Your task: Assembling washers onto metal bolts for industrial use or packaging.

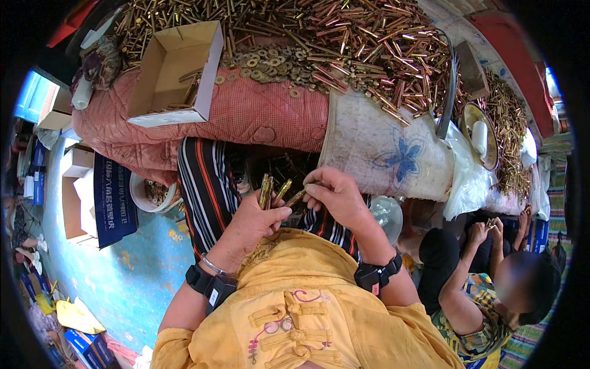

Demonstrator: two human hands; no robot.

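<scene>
My left hand (247,220) is closed around several gold-coloured metal bolts with sleeves (266,192), held upright above my lap. In my right hand (342,200), the thumb and fingers pinch another gold-coloured bolt (297,198), slanting toward the left hand's bunch. Whether that bolt touches the others I cannot tell. Beyond my hands an open cardboard box (167,58) rests on a red cloth-covered surface (270,114), with a few bolts inside. Flat round washers (270,66) lie in a pile beside the box.
Large heaps of loose bolts (375,46) cover the far side. A white sack (375,129) hangs over the front edge. A white bucket (175,200) with small metal parts stands left of my knee, near a blue box (115,200). Another person (461,295) works at the right.
</scene>
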